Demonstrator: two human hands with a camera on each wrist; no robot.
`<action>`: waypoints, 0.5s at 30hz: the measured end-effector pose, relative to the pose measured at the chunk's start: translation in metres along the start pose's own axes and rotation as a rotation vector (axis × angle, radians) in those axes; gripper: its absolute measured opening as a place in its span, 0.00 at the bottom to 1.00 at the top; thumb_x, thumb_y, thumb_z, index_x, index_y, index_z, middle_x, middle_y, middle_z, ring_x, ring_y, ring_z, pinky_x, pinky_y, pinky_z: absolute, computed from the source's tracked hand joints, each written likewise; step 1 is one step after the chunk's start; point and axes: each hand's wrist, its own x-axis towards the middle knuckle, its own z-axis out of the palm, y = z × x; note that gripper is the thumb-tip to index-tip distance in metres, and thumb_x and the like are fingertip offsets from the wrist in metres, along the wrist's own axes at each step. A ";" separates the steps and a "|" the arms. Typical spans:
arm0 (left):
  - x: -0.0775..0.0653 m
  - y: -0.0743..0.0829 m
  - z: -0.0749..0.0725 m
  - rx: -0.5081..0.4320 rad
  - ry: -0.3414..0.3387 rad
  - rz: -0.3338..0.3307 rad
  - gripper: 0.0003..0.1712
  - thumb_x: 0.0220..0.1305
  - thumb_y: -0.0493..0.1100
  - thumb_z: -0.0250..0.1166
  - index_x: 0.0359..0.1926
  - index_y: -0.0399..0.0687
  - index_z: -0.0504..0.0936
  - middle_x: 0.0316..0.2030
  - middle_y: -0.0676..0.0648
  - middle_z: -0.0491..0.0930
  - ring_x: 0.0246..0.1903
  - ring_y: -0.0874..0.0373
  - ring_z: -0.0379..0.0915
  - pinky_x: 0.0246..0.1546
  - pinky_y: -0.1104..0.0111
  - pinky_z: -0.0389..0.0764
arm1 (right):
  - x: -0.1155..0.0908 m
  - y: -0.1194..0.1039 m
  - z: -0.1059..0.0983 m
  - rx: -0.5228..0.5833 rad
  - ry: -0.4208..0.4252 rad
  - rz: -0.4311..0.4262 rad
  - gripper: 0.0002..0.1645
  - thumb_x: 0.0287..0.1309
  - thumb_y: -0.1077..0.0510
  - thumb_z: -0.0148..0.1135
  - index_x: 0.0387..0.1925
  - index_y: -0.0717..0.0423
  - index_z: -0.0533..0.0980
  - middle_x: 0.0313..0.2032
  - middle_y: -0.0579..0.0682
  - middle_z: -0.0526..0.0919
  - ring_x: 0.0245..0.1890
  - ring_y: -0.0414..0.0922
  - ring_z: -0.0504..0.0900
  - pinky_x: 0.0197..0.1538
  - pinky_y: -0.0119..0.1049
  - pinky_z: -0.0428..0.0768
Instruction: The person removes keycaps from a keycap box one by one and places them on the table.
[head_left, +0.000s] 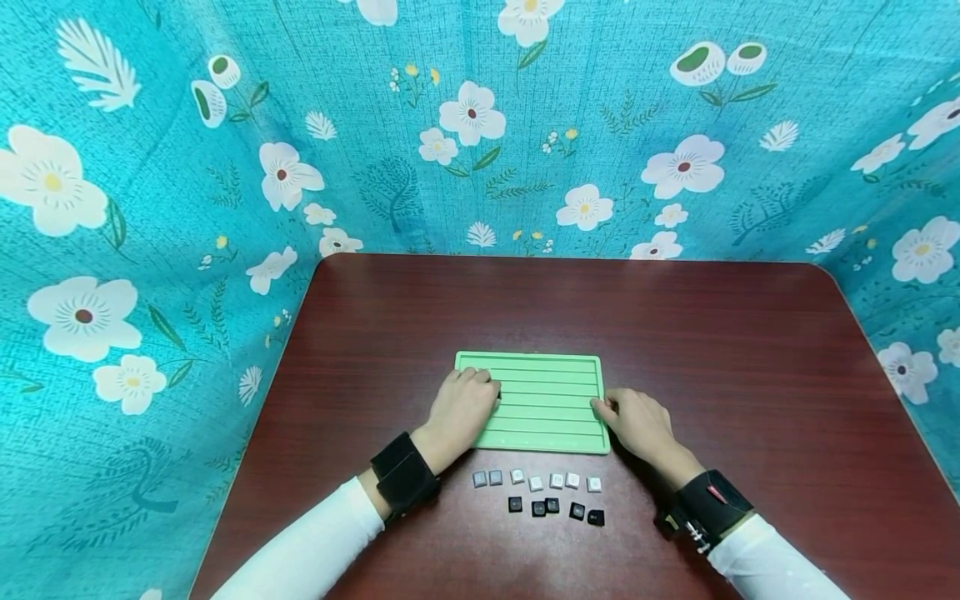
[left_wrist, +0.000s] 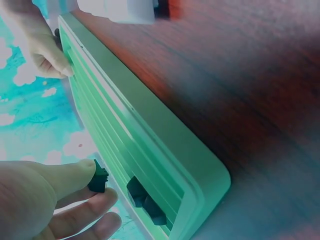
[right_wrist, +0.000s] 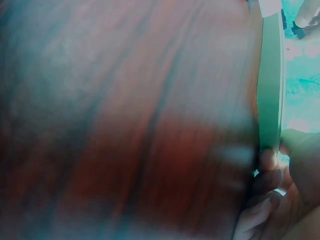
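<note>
A green ridged tray (head_left: 546, 414) lies on the table. Over its left part, my left hand (head_left: 463, 410) pinches a black keycap (left_wrist: 98, 179) between thumb and fingers, shown in the left wrist view. Two black keycaps (left_wrist: 145, 202) sit side by side in a groove at the tray's left end, hidden by the hand in the head view. At the opposite end, my right hand (head_left: 641, 423) grips the tray's right edge, its thumb on the rim and its fingers curled against the outer side.
In front of the tray is a loose row of several white and grey keycaps (head_left: 557, 481). Nearer still lie several black keycaps (head_left: 552, 505). The dark red-brown table (head_left: 390, 325) has a flowered blue curtain (head_left: 375, 125) behind and beside it.
</note>
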 end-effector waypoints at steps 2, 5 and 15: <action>-0.001 -0.001 -0.001 0.003 0.002 0.003 0.09 0.61 0.49 0.61 0.35 0.51 0.84 0.32 0.51 0.80 0.32 0.57 0.73 0.32 0.65 0.72 | 0.000 0.000 0.000 0.002 -0.001 0.001 0.25 0.61 0.41 0.52 0.13 0.45 0.62 0.11 0.41 0.60 0.13 0.41 0.60 0.15 0.37 0.55; -0.003 -0.001 -0.002 -0.002 0.020 0.014 0.09 0.60 0.49 0.61 0.34 0.51 0.84 0.31 0.51 0.80 0.31 0.57 0.73 0.29 0.66 0.71 | 0.000 -0.001 -0.001 0.001 -0.001 0.004 0.25 0.61 0.41 0.52 0.13 0.45 0.62 0.11 0.41 0.60 0.13 0.41 0.60 0.15 0.37 0.55; -0.009 0.002 -0.006 -0.035 0.041 0.018 0.08 0.58 0.49 0.63 0.30 0.51 0.82 0.28 0.51 0.78 0.29 0.56 0.71 0.27 0.66 0.68 | 0.001 0.000 0.001 -0.004 0.007 0.007 0.27 0.61 0.41 0.53 0.12 0.46 0.60 0.11 0.40 0.58 0.13 0.40 0.58 0.15 0.36 0.54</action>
